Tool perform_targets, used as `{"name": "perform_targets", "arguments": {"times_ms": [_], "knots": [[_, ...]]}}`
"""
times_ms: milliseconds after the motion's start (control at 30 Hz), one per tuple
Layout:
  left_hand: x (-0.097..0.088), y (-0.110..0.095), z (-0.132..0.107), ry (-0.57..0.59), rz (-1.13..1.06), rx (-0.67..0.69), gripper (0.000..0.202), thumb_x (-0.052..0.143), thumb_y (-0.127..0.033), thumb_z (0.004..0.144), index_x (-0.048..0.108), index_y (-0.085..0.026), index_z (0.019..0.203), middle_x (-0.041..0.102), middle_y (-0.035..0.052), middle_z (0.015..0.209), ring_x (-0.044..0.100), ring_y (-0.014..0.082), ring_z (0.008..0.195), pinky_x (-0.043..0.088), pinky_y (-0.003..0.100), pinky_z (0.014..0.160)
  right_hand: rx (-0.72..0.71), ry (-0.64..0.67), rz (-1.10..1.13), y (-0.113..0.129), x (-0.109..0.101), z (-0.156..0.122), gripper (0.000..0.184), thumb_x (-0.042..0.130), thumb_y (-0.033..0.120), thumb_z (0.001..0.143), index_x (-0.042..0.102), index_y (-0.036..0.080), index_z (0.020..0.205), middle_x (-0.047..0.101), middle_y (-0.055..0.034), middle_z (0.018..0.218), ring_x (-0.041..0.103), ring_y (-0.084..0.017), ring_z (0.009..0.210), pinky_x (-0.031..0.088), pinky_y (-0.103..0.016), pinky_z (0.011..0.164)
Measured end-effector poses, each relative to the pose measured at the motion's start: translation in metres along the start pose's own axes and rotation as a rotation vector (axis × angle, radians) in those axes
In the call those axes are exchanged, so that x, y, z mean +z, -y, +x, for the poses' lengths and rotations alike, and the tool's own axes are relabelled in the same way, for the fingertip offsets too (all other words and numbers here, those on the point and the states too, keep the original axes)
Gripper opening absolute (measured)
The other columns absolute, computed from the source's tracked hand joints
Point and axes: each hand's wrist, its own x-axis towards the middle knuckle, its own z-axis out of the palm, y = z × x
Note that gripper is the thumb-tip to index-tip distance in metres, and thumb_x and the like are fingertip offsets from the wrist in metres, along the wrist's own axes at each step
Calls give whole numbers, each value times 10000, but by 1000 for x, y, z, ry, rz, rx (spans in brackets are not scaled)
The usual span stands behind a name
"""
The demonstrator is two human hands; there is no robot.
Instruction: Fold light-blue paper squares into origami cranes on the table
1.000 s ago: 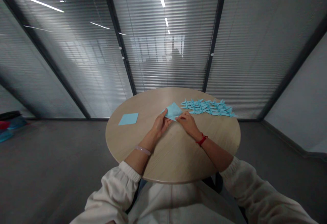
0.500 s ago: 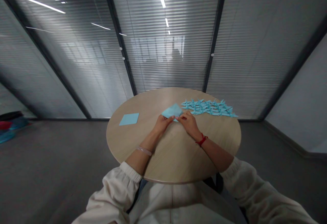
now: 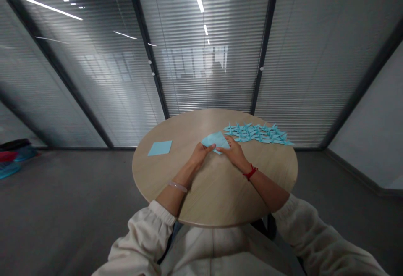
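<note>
Light-blue paper (image 3: 216, 140), thin, sharp-cornered

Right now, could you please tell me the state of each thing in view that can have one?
Held blue paper: gripped at both sides; exact folds unclear.
Left hand: holding the paper's left side.
Right hand: holding the paper's right side.
Blue sheet: lying flat on the table.
Blue folded shapes: crowded together on the table.
Blinds: lowered.
Red bracelet: worn.
Pale bracelet: worn.

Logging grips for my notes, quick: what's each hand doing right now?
Left hand: closed, holding the blue paper at its left side.
Right hand: closed, holding the same paper at its right side.
</note>
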Motion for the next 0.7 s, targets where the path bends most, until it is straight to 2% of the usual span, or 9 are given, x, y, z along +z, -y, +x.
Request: {"name": "perform_targets", "arguments": {"times_ms": [133, 233, 300, 533, 700], "knots": [[-2, 0, 2, -73, 54, -2, 379, 843, -350, 571, 693, -106, 819, 705, 55, 755, 616, 160, 684, 487, 298, 735, 12, -8, -13, 0, -2, 1, 342, 697, 421, 717, 649, 194, 968, 690, -25, 812, 629, -201, 730, 495, -298, 648], [-3, -1, 3, -176, 93, 15, 358, 863, -328, 525, 666, -120, 741, 631, -7, 604, 559, 120, 579, 470, 263, 652, 37, -5, 1, 1, -3, 2, 334, 701, 418, 706, 660, 184, 941, 681, -12, 778, 617, -186, 696, 488, -287, 628], [-4, -2, 2, -207, 99, 20, 351, 865, -322, 515, 659, -122, 718, 606, -19, 575, 548, 113, 563, 467, 258, 639, 51, 11, 24, 2, -3, 2, 344, 706, 420, 695, 665, 175, 933, 674, -7, 759, 608, -175, 680, 484, -278, 619], [-5, -3, 3, -185, 144, 15, 358, 874, -331, 492, 664, -118, 689, 596, -24, 551, 519, 98, 530, 445, 241, 598, 92, 101, 107, 3, -4, 2, 346, 715, 440, 662, 695, 136, 826, 657, -9, 707, 574, -151, 618, 452, -251, 571], [-4, -3, 3, -147, 170, 2, 375, 869, -353, 503, 689, -117, 733, 643, 0, 599, 543, 109, 561, 450, 241, 610, 145, 90, 92, -1, -5, 3, 328, 717, 448, 657, 718, 129, 736, 648, -5, 649, 570, -152, 588, 432, -250, 554]]}}
